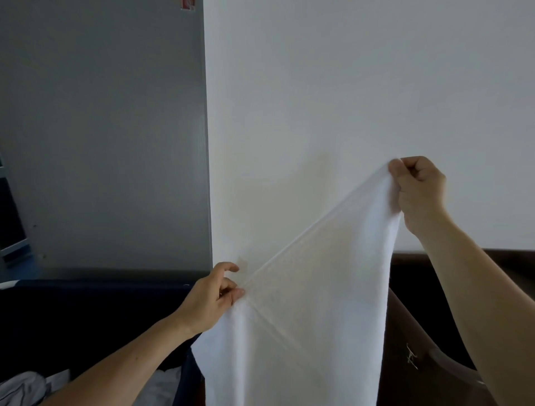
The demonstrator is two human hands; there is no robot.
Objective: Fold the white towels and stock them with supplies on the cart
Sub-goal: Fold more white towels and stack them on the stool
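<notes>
The white towel [312, 304] hung in the air before a white wall [347, 87], held up by both hands. The right hand [417, 188] was raised high, its fingers curled tight round one top corner. The left hand [215, 294] sat lower and pinched the same top edge between thumb and fingers. That edge ran taut on a slant, rising from lower left to upper right. Below it the cloth fell straight down, its long axis vertical and its lower end cut off by the bottom of the view.

There was open room above and between the hands. A grey panel [101, 130] met the wall in a vertical edge just left of the towel. A dark blue bin [86, 313] lay under the left forearm, with crumpled pale linen [20, 388] inside. Dark brown furniture [434, 304] stood close on the right.

A small red sticker [188, 4] showed at the panel's top edge, and its writing could not be read.
</notes>
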